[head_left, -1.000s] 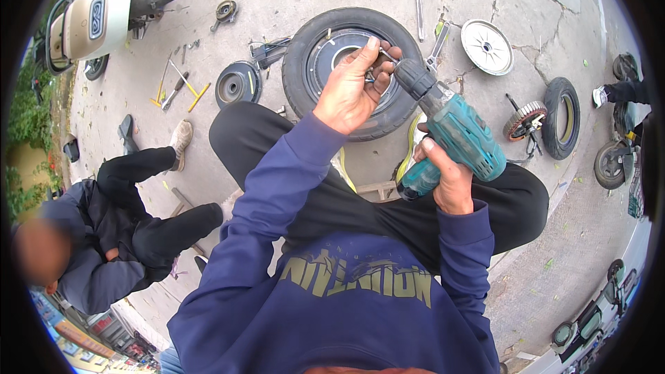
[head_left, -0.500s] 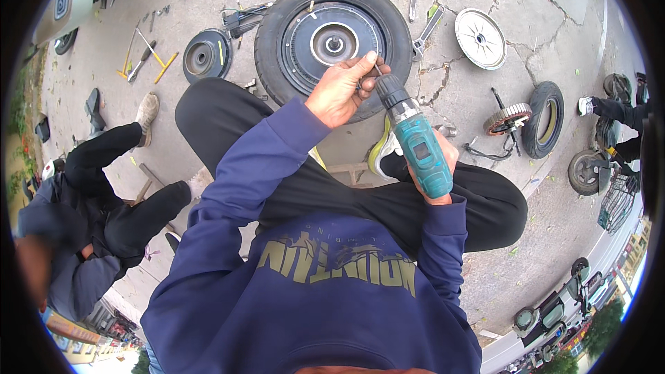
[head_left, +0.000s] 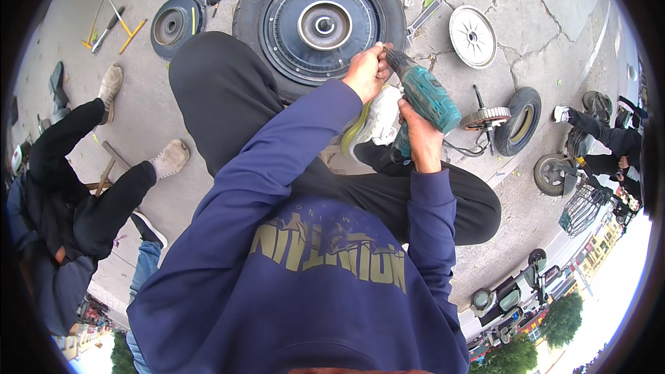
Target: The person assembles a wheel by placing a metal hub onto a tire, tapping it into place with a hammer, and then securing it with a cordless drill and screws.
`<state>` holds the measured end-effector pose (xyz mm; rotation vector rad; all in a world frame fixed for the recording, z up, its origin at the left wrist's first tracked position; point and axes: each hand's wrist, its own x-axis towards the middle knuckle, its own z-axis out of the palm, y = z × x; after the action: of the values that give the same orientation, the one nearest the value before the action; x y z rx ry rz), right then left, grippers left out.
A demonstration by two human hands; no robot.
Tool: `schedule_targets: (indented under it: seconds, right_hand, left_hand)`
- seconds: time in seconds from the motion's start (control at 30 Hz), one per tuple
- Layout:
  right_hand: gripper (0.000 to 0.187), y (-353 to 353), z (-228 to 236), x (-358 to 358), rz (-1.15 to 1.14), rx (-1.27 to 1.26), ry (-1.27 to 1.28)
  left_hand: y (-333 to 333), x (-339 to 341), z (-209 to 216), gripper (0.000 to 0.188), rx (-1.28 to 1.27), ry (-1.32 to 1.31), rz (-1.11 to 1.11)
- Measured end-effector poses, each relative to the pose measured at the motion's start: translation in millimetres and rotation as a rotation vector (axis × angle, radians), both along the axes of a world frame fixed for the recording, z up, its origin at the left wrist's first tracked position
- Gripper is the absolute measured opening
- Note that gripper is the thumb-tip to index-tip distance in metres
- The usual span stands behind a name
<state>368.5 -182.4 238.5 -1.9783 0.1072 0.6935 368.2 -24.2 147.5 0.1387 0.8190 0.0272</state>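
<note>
My right hand (head_left: 421, 137) is wrapped round the handle of a teal cordless drill (head_left: 431, 97), which points up and to the left. At the drill's black chuck (head_left: 395, 59), my left hand (head_left: 368, 73) is closed with its fingers pinched together. Whatever those fingers grip is too small and hidden to make out. Just beyond both hands lies a large wheel with a black tyre (head_left: 246, 28) and a dark round hub motor (head_left: 287, 41), its axle (head_left: 324, 24) sticking up from the centre. Neither the drill nor my fingers visibly enter the hub.
Around the wheel lie a dark round cover (head_left: 163, 28), an adjustable wrench (head_left: 424, 15), a silver disc cover (head_left: 473, 37), a wound stator (head_left: 485, 119) and a small tyre (head_left: 521, 122). Yellow-handled tools (head_left: 131, 37) sit farther left. A seated person's leg (head_left: 125, 194) is at my left.
The drill has tipped further left, and my right hand now shows on its handle. My left hand has shifted right relative to the wheel, still at the chuck. The whole view has moved.
</note>
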Motion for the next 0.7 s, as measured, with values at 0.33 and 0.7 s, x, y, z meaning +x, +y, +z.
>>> schedule_targets:
  seconds: [0.33,0.7]
  right_hand:
    - [0.014,29.1,-3.4,37.1,0.13,-0.001,0.023]
    - [0.027,55.3,26.9,57.8,0.435,-0.479,-0.131]
  left_hand:
    - [7.1,4.1,-9.3,0.014,-0.012,-0.004,0.09]
    - [8.8,2.5,-11.0,0.014,-0.13,0.031,0.124]
